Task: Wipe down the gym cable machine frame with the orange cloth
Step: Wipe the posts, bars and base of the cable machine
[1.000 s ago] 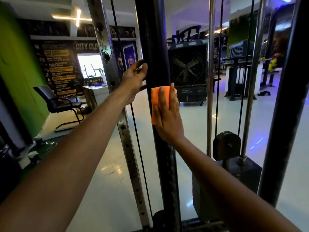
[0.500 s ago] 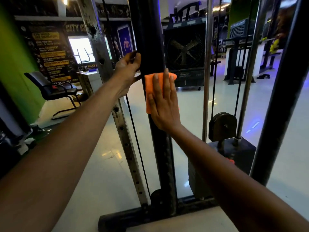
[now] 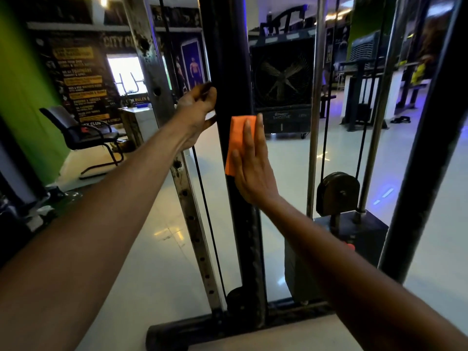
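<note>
A: How many hands were on the machine?

B: Two. The right hand (image 3: 254, 171) lay flat, fingers straight, pressing one orange cloth (image 3: 236, 143) against the black post (image 3: 228, 59) of the frame. The left hand (image 3: 196, 112) had its grip curled round the left edge of the same post, a little higher than the cloth.

A: Where was the cloth, exactly?

B: On the near face of the post, about mid-height in the view, folded into a tall rectangle. Its upper left part showed; the rest sat under the palm and fingers.

A: What else belonged to the machine?

B: One drilled steel upright (image 3: 188, 198) leaning left of the post, with one black cable (image 3: 207, 219) running down beside it. To the right stood two chrome rods (image 3: 314, 122), one pulley (image 3: 338, 193) between them, and a dark weight stack (image 3: 367, 239) below. A second black post (image 3: 430, 148) rose at the far right. A base bar (image 3: 202, 330) lay along the floor (image 3: 141, 262).

A: And behind it?

B: One large fan (image 3: 281, 82), one black chair (image 3: 83, 133) by the green wall (image 3: 22, 97), and one rules poster (image 3: 78, 82); its small print was too blurred to read.
</note>
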